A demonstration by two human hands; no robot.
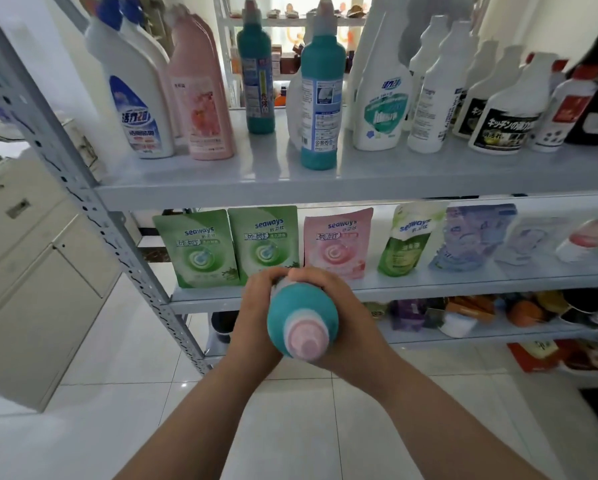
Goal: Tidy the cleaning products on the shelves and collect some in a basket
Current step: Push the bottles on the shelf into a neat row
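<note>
I hold a teal bottle with a pink cap (pixel 301 323) in front of the shelves, its cap pointing toward me. My left hand (pixel 256 310) grips its left side and my right hand (pixel 339 306) grips its right side, fingers curled round the body. On the upper shelf (pixel 256 188) stand two more teal bottles, one near the front (pixel 322 98) and one further back (pixel 257 74). A white bottle with a blue label (pixel 135 95) and a pink bottle (pixel 204 98) stand to their left. No basket is in view.
White spray bottles (pixel 384 98) and bottles with dark labels (pixel 505 116) fill the upper shelf's right side. Green and pink refill pouches (pixel 266 240) stand on the middle shelf (pixel 429 285). A grey upright post (pixel 93 209) is at left, a beige cabinet (pixel 31 278) beyond it, tiled floor below.
</note>
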